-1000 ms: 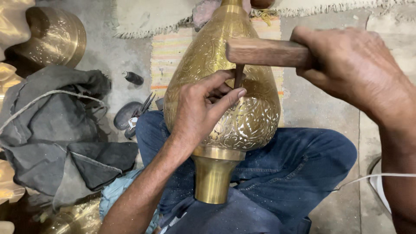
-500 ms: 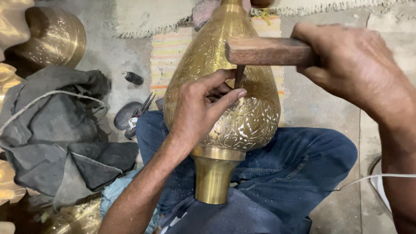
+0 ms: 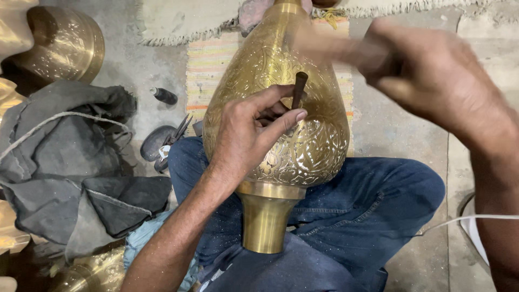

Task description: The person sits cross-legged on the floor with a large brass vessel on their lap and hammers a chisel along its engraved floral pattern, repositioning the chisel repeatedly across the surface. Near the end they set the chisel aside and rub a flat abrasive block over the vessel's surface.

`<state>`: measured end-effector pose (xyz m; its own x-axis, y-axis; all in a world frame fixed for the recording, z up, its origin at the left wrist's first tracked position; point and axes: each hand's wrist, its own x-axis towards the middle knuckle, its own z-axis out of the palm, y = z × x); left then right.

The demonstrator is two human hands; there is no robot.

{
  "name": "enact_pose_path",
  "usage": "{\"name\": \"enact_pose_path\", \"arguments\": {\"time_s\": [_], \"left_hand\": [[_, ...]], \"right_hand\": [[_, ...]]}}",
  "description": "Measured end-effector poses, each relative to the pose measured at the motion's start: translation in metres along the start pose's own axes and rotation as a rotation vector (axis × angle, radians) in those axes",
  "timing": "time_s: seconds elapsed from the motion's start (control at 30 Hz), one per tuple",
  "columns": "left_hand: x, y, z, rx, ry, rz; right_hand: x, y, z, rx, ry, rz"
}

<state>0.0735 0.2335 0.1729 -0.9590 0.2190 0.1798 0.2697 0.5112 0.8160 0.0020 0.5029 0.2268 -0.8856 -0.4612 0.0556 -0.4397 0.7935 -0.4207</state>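
Observation:
A large engraved brass vase [image 3: 319, 146] lies across my lap on blue jeans, its plain neck [image 3: 265, 221] pointing toward me. My left hand [image 3: 248, 135] rests on the vase and pinches a short dark metal chisel [image 3: 298, 89] upright against the engraved surface. My right hand [image 3: 432, 81] is raised at the upper right, gripping a wooden mallet [image 3: 324, 46] that is motion-blurred above the chisel's top.
A rumpled dark grey cloth [image 3: 70, 167] lies at left. A round brass bowl [image 3: 67, 46] sits at top left, more brass pieces along the left edge. Small dark tools [image 3: 162, 143] lie on the concrete floor beside a striped mat [image 3: 211, 65]. A white cable [image 3: 470, 219] runs at right.
My right hand has lifted the mallet off the chisel's top and it is now blurred in motion. The left hand and chisel stay in place on the vase.

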Motion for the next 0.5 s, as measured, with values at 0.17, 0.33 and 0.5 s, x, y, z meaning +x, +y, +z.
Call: {"name": "enact_pose_path", "arguments": {"time_s": [0.17,0.33,0.5], "left_hand": [[0.001,0.000,-0.001,0.010,0.001,-0.001],[0.001,0.000,0.000,-0.038,0.009,0.006],[0.000,0.002,-0.001,0.015,-0.023,-0.039]], "right_hand": [[0.002,0.006,0.004,-0.207,-0.023,-0.134],[0.003,0.001,0.003,0.176,-0.020,0.231],[0.007,-0.007,-0.002,0.261,-0.009,-0.020]]}}
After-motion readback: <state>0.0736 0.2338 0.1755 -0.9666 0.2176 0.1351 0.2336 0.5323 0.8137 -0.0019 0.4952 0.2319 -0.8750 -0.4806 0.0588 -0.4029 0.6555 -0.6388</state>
